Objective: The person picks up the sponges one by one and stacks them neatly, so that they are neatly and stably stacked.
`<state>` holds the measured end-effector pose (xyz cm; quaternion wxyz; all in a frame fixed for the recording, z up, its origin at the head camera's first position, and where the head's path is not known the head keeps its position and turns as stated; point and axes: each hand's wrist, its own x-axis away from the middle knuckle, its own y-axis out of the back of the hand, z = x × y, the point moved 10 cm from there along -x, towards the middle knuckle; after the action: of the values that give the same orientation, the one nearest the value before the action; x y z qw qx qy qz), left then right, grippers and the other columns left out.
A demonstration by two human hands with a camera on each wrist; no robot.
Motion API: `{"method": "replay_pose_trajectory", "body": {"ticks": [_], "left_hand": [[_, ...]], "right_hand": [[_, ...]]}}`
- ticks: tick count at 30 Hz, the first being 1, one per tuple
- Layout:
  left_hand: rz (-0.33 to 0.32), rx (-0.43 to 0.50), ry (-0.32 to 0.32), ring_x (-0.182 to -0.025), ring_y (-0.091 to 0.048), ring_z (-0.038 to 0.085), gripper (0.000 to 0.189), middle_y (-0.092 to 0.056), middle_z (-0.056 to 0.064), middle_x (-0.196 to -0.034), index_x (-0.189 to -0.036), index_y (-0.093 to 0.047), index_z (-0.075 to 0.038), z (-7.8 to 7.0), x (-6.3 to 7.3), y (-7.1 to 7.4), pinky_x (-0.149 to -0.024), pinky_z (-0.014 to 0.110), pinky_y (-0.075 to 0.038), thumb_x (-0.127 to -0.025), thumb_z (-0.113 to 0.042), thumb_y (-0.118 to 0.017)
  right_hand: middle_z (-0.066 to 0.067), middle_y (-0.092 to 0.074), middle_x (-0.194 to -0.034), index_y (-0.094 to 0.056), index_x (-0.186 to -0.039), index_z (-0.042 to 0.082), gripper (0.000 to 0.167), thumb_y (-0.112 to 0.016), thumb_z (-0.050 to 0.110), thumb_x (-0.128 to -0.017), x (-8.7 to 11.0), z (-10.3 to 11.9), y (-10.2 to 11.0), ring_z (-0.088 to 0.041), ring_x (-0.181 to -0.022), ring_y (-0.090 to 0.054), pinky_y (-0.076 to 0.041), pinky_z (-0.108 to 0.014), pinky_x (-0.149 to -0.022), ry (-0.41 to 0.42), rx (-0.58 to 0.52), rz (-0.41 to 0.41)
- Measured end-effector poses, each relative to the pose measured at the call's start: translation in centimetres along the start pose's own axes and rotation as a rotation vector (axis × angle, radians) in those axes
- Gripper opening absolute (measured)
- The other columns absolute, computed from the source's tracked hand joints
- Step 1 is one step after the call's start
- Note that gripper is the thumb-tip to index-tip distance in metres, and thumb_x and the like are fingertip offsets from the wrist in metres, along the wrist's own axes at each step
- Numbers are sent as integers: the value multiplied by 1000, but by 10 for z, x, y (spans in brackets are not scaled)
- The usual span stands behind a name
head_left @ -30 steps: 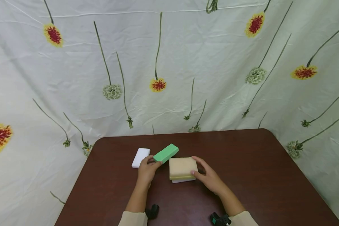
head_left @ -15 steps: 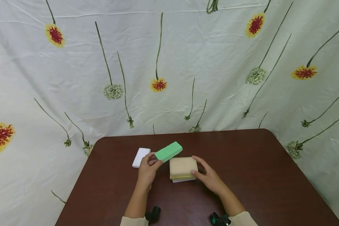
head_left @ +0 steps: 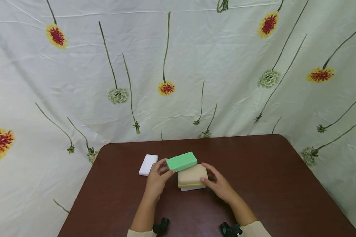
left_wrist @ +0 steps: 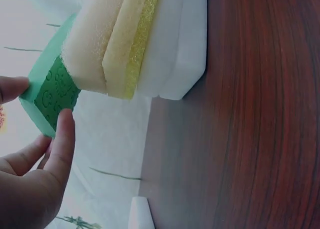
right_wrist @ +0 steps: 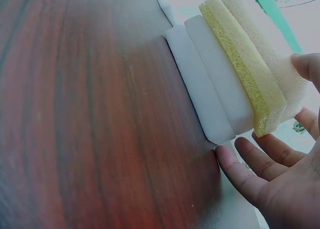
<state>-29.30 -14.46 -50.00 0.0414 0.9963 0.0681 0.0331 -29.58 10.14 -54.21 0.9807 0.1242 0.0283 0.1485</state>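
Note:
My left hand (head_left: 155, 182) pinches one end of a green block (head_left: 182, 161) with a pattern pressed into its side. The block is tilted, its far end overlapping the top of a stack of sponges. A cream sponge (head_left: 192, 175) tops that stack, over a yellow sponge (left_wrist: 137, 49). Two white blocks, an upper one (right_wrist: 217, 64) and a lower one (right_wrist: 195, 84), lie beneath. My right hand (head_left: 221, 187) holds the right end of the stack, thumb against the cream sponge and fingertips along its side.
Another white block (head_left: 147, 166) lies on the dark wooden table (head_left: 255, 171), left of the stack and just beyond my left hand. A white flowered cloth (head_left: 225, 65) hangs behind the table's far edge. Black devices, including one (head_left: 161, 226), sit at both wrists.
My left hand has carried the green block to the right, turning it closer to level across and bringing it over the cream sponge. The right hand and stack have stayed put.

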Motion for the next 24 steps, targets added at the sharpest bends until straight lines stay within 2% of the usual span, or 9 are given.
{"method": "replay_pose_trajectory", "body": {"ticks": [4, 8, 14, 24], "left_hand": [[50, -6, -21, -123, -59, 26, 58, -49, 12, -138, -141, -56, -10, -2, 3, -6, -83, 21, -51, -86, -8, -74], [110, -15, -28, -123, -58, 24, 58, -50, 9, -138, -141, -56, -13, -1, 5, -13, -85, 25, -51, -86, -10, -75], [195, -19, -51, -114, -63, 25, 59, -49, 7, -141, -142, -56, -16, 0, 9, -24, -86, 24, -53, -87, -10, -76], [233, -56, -60, -106, -61, 26, 58, -53, 6, -137, -140, -59, -23, 4, 11, -31, -82, 24, -54, -86, -10, -78]], "right_hand": [[-11, -48, -153, -40, -154, 25, 65, -69, 31, -97, 0, 0, -1, -35, -138, -50, -53, -28, -91, 2, -9, 6], [-11, -46, -154, -40, -153, 31, 63, -68, 30, -97, 0, 1, -2, -36, -137, -51, -54, -29, -93, 11, -18, 18], [-13, -50, -150, -39, -152, 30, 63, -69, 28, -97, 0, 3, -1, -35, -132, -55, -53, -26, -92, 18, -23, 16], [-15, -55, -144, -37, -154, 27, 66, -69, 29, -97, 1, 8, -2, -31, -122, -61, -54, -25, -88, 51, 13, 24]]}}
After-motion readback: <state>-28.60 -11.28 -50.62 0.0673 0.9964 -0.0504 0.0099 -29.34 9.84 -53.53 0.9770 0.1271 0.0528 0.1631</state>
